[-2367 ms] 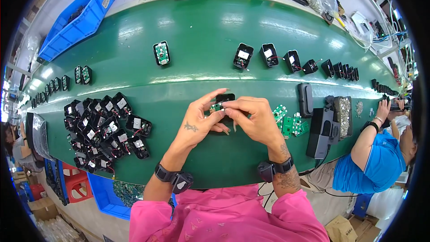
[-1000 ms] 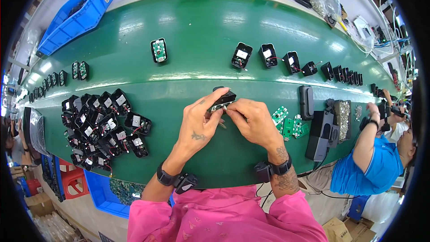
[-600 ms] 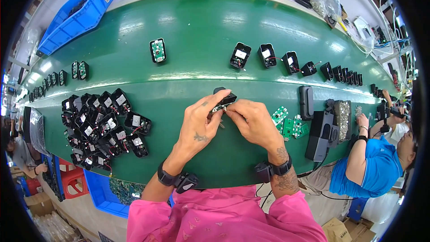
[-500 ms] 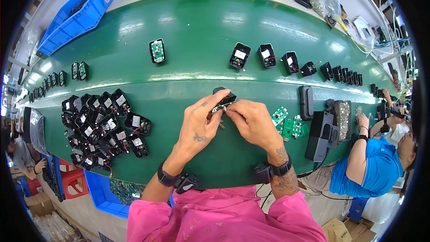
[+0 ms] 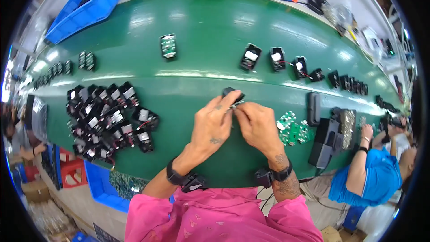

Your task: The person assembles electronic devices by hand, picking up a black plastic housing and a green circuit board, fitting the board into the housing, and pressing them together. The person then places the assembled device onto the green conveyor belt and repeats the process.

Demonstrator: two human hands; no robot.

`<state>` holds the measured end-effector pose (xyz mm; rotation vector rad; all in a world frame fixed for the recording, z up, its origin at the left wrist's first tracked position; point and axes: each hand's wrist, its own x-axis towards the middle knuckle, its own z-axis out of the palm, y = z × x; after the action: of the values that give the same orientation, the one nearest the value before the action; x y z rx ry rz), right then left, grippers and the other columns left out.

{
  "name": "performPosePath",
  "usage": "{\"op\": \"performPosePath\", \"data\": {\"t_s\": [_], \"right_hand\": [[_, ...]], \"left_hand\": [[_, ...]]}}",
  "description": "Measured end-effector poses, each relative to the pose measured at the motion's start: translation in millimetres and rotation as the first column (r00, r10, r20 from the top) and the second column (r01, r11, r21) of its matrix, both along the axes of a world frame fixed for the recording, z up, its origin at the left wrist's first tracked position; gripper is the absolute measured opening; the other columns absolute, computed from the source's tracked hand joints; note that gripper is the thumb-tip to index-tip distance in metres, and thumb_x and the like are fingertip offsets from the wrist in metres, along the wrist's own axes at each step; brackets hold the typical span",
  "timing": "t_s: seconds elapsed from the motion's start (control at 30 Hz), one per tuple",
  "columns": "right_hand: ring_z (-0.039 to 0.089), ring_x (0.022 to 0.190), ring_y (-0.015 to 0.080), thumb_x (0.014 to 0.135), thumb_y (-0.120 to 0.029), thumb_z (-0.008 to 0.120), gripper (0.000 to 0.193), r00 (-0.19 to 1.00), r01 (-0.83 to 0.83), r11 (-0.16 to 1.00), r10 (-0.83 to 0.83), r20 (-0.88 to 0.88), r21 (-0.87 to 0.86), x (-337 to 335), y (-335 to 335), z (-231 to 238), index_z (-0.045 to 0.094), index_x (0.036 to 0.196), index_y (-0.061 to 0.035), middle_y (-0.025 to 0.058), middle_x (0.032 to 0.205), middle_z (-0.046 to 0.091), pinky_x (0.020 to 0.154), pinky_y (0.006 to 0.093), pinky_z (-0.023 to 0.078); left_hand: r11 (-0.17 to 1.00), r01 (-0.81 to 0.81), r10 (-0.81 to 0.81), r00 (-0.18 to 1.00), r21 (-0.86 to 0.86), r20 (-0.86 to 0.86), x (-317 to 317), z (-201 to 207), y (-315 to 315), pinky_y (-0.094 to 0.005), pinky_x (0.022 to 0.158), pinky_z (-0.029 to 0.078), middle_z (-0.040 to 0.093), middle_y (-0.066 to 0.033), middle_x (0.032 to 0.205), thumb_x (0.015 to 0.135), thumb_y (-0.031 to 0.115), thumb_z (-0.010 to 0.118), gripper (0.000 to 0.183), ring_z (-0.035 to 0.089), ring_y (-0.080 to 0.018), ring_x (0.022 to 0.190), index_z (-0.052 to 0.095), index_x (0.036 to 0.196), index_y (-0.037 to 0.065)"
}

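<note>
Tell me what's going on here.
The left hand holds a small black casing, and the right hand is at its edge; what it pinches is unclear. A pile of black casings lies to the left, loose green circuit boards to the right. Farther back, a board-fitted casing sits on the green table.

A big blue bin [image 5: 101, 9] sits at the back left. A red stool [image 5: 74, 166] stands below. A person in a blue shirt [image 5: 376, 170] is at the right.
</note>
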<state>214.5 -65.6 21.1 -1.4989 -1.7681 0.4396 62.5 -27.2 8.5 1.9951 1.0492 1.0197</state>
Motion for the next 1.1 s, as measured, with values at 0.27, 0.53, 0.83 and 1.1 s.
{"op": "performPosePath", "data": {"t_s": [0.27,0.53,0.83,1.1], "right_hand": [[0.052,0.058,0.0133,0.092,-0.01,0.066,0.012,0.978,0.209,0.977,-0.209,0.003,-0.029,-6,-9,1,0.065,0.086,0.0013,0.0068,0.066,0.057,0.056,0.0303,0.043],[0.05,0.056,0.0062,0.093,-0.011,0.068,0.016,0.9,0.172,0.961,-0.242,-0.362,-0.215,9,-1,-15,0.064,0.089,0.0038,0.0023,0.07,0.06,0.051,0.0241,0.039],[0.048,0.066,0.0048,0.096,-0.009,0.065,0.013,0.965,0.107,0.994,-0.1,-0.243,0.015,-3,-8,-19,0.062,0.09,0.0019,-0.0004,0.078,0.057,0.058,0.0207,0.038],[0.038,0.064,0.0044,0.104,-0.018,0.056,0.031,0.889,0.2,0.978,-0.208,-0.407,-0.061,32,0,-31,0.052,0.078,-0.0002,-0.0042,0.076,0.048,0.055,0.0217,0.028]], "left_hand": [[0.99,0.051,-0.022,0.978,-0.132,0.209,4,-8,2,-0.0405,0.085,0.055,0.067,-0.0197,0.116,0.085,0.0,0.056,0.047,0.067,-0.037,0.101,0.058,0.131,0.007],[0.891,0.289,-0.141,0.909,-0.35,0.393,-17,13,10,-0.037,0.068,0.055,0.068,-0.0191,0.111,0.074,-0.011,0.063,0.066,0.068,-0.0245,0.077,0.053,0.137,0.008],[0.989,0.124,-0.095,0.951,-0.081,0.294,-3,-10,6,-0.0464,0.078,0.051,0.063,-0.0237,0.106,0.07,-0.014,0.063,0.071,0.062,-0.0424,0.091,0.052,0.138,0.007],[0.988,0.139,-0.114,0.952,-0.071,0.285,0,-3,2,-0.0465,0.079,0.051,0.065,-0.0207,0.105,0.071,-0.011,0.065,0.059,0.062,-0.041,0.096,0.058,0.127,0.006]]}}
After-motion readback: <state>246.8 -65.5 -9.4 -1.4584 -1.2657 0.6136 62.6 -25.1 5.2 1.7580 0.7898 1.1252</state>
